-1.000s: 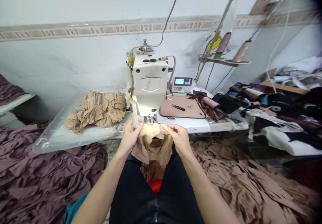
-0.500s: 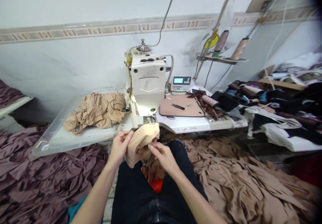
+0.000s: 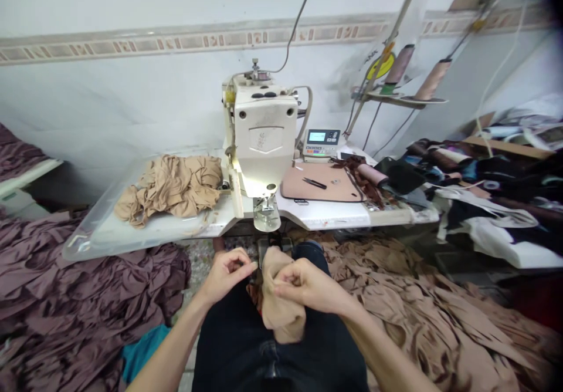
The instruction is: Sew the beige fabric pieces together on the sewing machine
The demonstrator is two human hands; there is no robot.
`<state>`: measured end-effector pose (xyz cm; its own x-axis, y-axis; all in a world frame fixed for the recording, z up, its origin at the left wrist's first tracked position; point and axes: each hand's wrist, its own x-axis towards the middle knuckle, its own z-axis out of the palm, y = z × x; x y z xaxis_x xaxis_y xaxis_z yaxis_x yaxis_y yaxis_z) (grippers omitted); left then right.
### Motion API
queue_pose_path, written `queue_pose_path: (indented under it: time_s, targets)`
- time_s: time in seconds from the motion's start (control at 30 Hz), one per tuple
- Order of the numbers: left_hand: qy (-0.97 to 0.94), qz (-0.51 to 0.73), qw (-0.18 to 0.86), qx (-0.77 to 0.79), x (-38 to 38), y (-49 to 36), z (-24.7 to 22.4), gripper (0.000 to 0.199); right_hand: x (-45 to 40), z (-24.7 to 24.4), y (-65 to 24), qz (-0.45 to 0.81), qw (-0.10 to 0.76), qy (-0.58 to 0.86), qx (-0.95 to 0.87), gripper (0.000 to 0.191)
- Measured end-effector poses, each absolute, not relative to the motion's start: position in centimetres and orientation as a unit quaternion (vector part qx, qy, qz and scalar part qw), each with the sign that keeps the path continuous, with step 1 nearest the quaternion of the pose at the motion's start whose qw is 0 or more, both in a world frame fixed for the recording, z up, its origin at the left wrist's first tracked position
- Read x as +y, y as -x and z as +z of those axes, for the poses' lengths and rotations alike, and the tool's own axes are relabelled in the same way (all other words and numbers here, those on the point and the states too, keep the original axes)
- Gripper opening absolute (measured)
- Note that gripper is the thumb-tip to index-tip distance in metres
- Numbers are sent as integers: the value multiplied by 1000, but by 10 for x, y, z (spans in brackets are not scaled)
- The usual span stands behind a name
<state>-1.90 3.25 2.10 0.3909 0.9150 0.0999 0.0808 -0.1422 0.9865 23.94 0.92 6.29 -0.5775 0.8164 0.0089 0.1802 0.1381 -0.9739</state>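
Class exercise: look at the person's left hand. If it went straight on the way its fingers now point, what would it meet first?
The left hand would probably meet the bunched tan fabric held in the right hand, though depth is hard to judge from this view.

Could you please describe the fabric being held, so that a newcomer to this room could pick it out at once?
Start at the white sewing machine, then look straight down to the person's dark jeans. There, a bunched piece of tan fabric is gripped in the right hand. Unlike the tan heap on the clear tray and the tan pile on the floor, it is hand-held.
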Motion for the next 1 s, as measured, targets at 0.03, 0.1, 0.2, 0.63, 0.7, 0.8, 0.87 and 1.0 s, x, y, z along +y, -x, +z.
queue_pose_path:
  time_s: [0.03,0.1,0.2,0.63,0.7,0.8,0.87,1.0]
  targets:
    - [-649,385,527,391,31,15,22,34,7,65,-241,531,264,352,-725,54]
    - [-666,318,561,376,25,3,21,31,5,69,-243,484,235,337,-772,53]
    - [-682,188,629,323,15,-13,15,33,4,71,-246,456,221,302,-807,50]
    - [-631,366,554,400,26,12,26,44,8,50,-241,599,378,434,-557,42]
    - [-662,364,521,396,30,14,30,38,10,57,-239,592,376,437,-563,40]
    - [-743,370,402,385,36,15,38,30,14,65,-239,540,394,447,-595,37]
    - [-775,380,333,379,38,14,44,29,17,68,-240,491,409,459,-617,35]
    - [-773,394,325,377,38,14,47,34,22,66,-239,474,410,471,-621,35]
